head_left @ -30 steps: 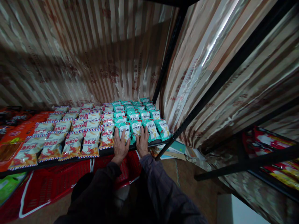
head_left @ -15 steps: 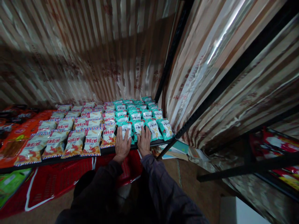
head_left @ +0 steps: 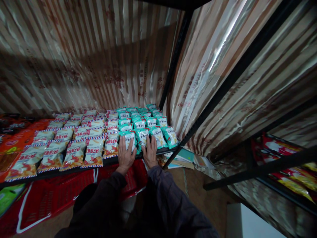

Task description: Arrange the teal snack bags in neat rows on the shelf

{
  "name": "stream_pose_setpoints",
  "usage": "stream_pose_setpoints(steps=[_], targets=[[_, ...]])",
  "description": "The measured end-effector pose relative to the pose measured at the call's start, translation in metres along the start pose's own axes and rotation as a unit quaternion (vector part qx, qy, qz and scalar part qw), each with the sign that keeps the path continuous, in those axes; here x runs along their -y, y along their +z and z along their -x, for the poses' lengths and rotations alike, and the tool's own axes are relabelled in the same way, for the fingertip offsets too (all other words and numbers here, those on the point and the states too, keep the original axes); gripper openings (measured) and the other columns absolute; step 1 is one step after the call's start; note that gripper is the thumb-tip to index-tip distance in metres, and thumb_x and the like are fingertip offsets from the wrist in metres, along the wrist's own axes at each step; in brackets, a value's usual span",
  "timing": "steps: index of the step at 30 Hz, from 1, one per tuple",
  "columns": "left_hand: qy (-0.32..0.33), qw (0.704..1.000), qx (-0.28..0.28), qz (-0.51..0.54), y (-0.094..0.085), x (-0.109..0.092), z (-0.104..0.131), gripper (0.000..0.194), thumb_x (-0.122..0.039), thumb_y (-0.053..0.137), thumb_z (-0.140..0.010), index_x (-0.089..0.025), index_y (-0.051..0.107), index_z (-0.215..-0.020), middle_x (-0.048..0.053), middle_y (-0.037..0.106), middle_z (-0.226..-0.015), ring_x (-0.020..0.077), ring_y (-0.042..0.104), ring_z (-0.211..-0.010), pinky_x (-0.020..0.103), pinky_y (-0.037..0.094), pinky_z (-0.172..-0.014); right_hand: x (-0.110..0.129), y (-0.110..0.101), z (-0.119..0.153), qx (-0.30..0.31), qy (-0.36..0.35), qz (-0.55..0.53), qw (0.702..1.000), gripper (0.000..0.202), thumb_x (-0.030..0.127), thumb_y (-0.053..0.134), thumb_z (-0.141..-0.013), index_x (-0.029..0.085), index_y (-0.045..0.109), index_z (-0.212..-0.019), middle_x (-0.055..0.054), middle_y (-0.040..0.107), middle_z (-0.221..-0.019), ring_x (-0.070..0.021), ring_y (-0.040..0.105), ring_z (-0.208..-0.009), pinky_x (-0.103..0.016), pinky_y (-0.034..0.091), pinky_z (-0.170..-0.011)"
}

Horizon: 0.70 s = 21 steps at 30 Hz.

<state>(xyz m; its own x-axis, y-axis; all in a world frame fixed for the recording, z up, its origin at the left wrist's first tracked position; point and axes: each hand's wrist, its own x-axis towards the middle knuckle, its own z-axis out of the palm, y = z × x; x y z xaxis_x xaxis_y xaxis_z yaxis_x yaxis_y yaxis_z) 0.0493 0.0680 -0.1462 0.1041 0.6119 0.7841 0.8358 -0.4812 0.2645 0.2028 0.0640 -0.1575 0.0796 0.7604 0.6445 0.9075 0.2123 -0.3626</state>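
Rows of small teal snack bags [head_left: 170, 136] lie on the right part of a black shelf [head_left: 111, 160]. My left hand [head_left: 126, 153] rests with its fingers spread on the front-left teal bag [head_left: 130, 138]. Just right of it, my right hand [head_left: 150, 152] lies with fingers apart against the front teal bags, partly over the second one [head_left: 143, 135]. Neither hand is closed round a bag. White and orange snack bags [head_left: 94, 150] with striped edges stand in rows to the left of my left hand.
Orange packs [head_left: 15, 142] fill the shelf's far left. Red bags with white handles [head_left: 59, 188] lie below the front edge. A black post [head_left: 198, 124] slants up on the right. Further right are red and yellow packs [head_left: 284, 152] and a white box [head_left: 250, 221].
The view has shifted slightly, so shelf and bags appear further left. My hands stay at the front teal bags, with the right hand's fingers a little lower on them.
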Motion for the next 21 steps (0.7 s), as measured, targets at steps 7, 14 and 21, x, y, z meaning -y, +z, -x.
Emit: stream_pose_setpoints(steps=[7, 14, 21], targets=[[-0.006, 1.0, -0.004, 0.013, -0.004, 0.0, 0.004, 0.056, -0.027, 0.058, -0.084, -0.021, 0.042, -0.138, 0.013, 0.004, -0.157, 0.0363, 0.01, -0.142, 0.057, 0.027, -0.11, -0.001, 0.004, 0.005, -0.013, -0.021, 0.001, 1.0, 0.058, 0.035, 0.04, -0.095, 0.019, 0.021, -0.147, -0.015, 0.014, -0.155, -0.0288, 0.013, -0.142, -0.053, 0.029, -0.108], [-0.011, 1.0, 0.01, 0.02, -0.003, 0.003, 0.007, 0.057, -0.026, 0.056, -0.085, -0.019, 0.04, -0.139, 0.013, -0.002, -0.157, 0.0362, 0.007, -0.142, 0.055, 0.027, -0.11, 0.004, -0.001, 0.007, -0.018, -0.022, -0.006, 1.0, 0.057, 0.034, 0.039, -0.096, 0.02, 0.02, -0.148, -0.015, 0.015, -0.155, -0.0292, 0.014, -0.142, -0.055, 0.029, -0.106], [-0.01, 0.999, 0.041, 0.014, -0.002, 0.005, 0.008, 0.059, -0.029, 0.052, -0.088, -0.019, 0.033, -0.143, 0.017, 0.008, -0.156, 0.0325, 0.018, -0.142, 0.049, 0.034, -0.107, 0.026, -0.005, 0.007, -0.028, -0.048, -0.028, 0.998, 0.053, 0.029, 0.036, -0.096, 0.02, 0.022, -0.147, -0.014, 0.019, -0.154, -0.0272, 0.015, -0.142, -0.053, 0.031, -0.107]])
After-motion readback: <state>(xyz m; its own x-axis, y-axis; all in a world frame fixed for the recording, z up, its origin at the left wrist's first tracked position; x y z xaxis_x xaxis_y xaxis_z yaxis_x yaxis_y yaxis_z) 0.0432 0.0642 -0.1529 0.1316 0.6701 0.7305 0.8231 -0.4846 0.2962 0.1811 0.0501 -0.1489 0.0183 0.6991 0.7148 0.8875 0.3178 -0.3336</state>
